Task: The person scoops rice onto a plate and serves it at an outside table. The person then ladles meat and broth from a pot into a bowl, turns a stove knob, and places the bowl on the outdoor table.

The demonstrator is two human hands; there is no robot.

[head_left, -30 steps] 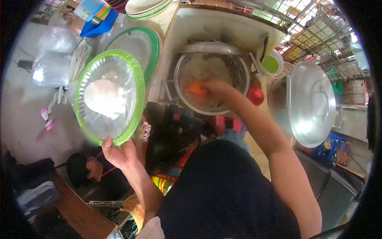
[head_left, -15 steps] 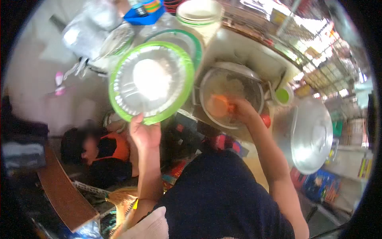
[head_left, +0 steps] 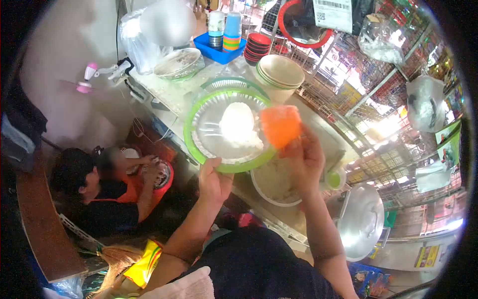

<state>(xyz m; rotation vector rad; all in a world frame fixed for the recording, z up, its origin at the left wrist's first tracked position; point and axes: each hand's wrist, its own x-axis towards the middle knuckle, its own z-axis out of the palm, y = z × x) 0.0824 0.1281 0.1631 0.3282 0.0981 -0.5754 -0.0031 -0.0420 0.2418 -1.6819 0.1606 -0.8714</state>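
Observation:
My left hand (head_left: 216,183) grips the near rim of a green-rimmed plate (head_left: 195,152), which has a clear, crinkled plastic lining. A glaring white mound (head_left: 239,124) sits on the plate, too bright to make out, though its edge looks like rice. My right hand (head_left: 306,154) is closed on an orange plastic scoop (head_left: 280,125), held at the plate's right edge and blurred by motion. Below my right hand stands a large round pot (head_left: 269,192) with pale contents, partly hidden by the plate and my forearm.
Stacked bowls (head_left: 281,72), small red bowls (head_left: 258,47) and a blue tray (head_left: 219,54) with cups stand at the back of the counter. A big metal lid (head_left: 363,219) is at right, beside a wire grille (head_left: 348,94). Low at left, another person (head_left: 114,194) works over a red basin.
The orange scoop has come up out of the pot to the plate's right edge. The plate has shifted right in view, and white food now shows on it as the view has turned.

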